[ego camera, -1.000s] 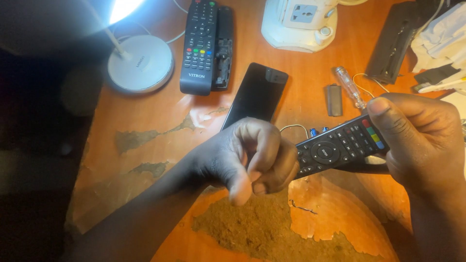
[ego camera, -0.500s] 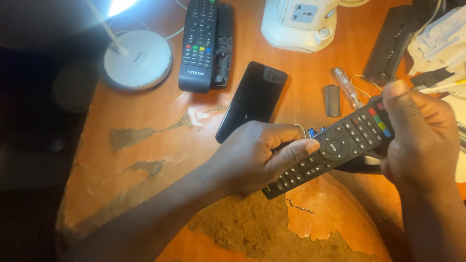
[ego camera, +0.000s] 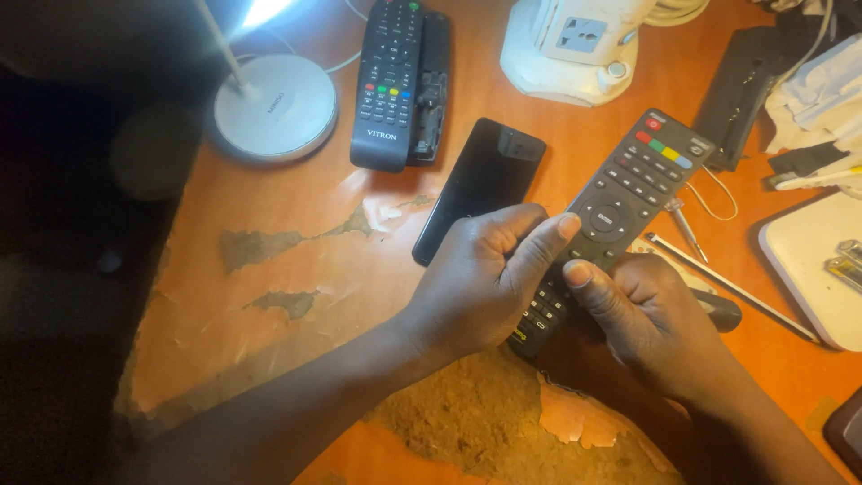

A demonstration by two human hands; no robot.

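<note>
Both your grips are clenched on the black remote (ego camera: pixel 620 216): your left hand (ego camera: pixel 485 278) wraps its lower end, your right hand (ego camera: pixel 651 319) supports it from beneath. Its long axis runs diagonally, coloured-button end pointing upper right, above the desk (ego camera: pixel 296 260) at frame centre.

remote's (ego camera: pixel 628 193) lower end hidden by hands (ego camera: pixel 485 278)

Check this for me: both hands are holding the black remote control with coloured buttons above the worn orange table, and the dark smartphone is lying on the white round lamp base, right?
Not quite. In the head view, the dark smartphone lies flat on the worn orange table, apart from the white round lamp base. The left hand and right hand do hold the black remote control.
</note>
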